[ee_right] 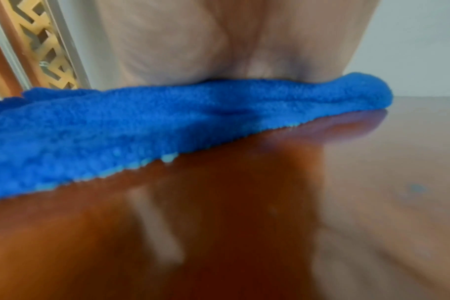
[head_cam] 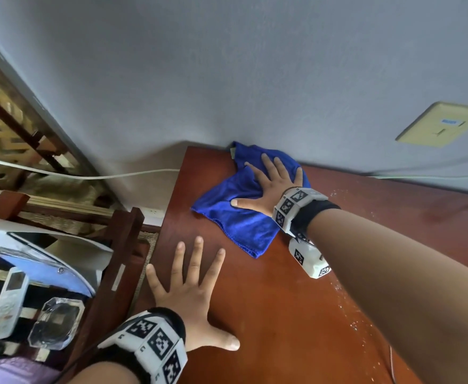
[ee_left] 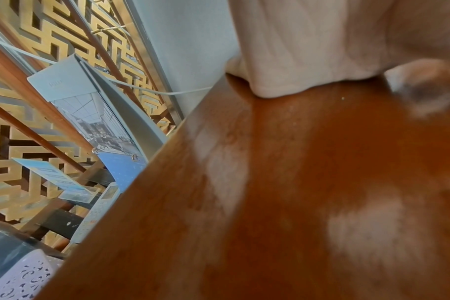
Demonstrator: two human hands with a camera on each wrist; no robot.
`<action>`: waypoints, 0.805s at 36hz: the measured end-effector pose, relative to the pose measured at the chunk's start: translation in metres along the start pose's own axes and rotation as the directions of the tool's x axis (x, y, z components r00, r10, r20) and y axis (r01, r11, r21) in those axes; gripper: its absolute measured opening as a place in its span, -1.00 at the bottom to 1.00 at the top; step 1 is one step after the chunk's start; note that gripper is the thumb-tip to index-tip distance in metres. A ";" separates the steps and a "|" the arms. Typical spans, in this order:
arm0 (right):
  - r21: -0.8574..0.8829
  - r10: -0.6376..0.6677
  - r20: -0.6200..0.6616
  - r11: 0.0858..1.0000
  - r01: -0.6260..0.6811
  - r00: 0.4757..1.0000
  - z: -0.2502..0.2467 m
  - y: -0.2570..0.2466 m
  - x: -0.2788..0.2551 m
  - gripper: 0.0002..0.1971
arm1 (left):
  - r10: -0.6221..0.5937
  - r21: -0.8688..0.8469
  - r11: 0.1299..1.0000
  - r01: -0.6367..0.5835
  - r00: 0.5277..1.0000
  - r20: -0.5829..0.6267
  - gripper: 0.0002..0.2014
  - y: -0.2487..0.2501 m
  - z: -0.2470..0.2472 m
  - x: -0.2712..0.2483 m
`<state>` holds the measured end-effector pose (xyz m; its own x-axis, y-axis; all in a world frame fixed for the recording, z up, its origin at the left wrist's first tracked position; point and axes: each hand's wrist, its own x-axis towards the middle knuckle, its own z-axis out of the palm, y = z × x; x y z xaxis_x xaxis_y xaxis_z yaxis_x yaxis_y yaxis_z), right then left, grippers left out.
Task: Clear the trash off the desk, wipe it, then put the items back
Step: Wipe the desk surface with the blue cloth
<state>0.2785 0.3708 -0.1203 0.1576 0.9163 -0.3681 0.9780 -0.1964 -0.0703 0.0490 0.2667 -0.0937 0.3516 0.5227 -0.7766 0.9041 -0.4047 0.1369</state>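
At the desk's (head_cam: 269, 314) far left corner, against a grey wall (head_cam: 227, 65), the right hand (head_cam: 271, 187) lies flat on a blue cloth (head_cam: 233, 217), fingers straight and spread, palm pressing the fabric to the reddish-brown wood; the cloth is crumpled, its far edge touching the wall, its near corner pointing toward the person; from the right wrist view the palm (ee_right: 231, 40) bears down on the cloth (ee_right: 141, 121), whose lower edge meets the glossy top (ee_right: 244, 233); the left hand (head_cam: 191, 289) rests nearer the person, close to the desk's left edge, fingers fanned wide and flat on bare wood, gripping nothing; it sits apart from the cloth; both wrists wear white bands printed with black-and-white squares; pale specks dot the wood on the right side, near the right forearm; off the desk to the left, on a lower surface, lie a white remote (head_cam: 7, 303), a clear glass ashtray (head_cam: 57, 322) just beside it and a calendar (head_cam: 47, 253) behind them; a white cable (head_cam: 89, 177) runs along the wall there; a yellowed wall plate (head_cam: 443, 124) sits upper right.
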 end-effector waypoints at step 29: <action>0.140 0.405 0.088 0.900 -0.414 0.910 -0.013 0.050 -0.034 0.21 | 0.019 0.028 0.999 -0.018 1.000 -0.009 0.37 -0.001 0.000 0.002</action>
<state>0.3237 0.3339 -0.0995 0.5276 0.7238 -0.4447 0.7954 -0.6048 -0.0407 0.0487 0.2685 -0.0952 0.3706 0.5220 -0.7682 0.8904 -0.4352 0.1338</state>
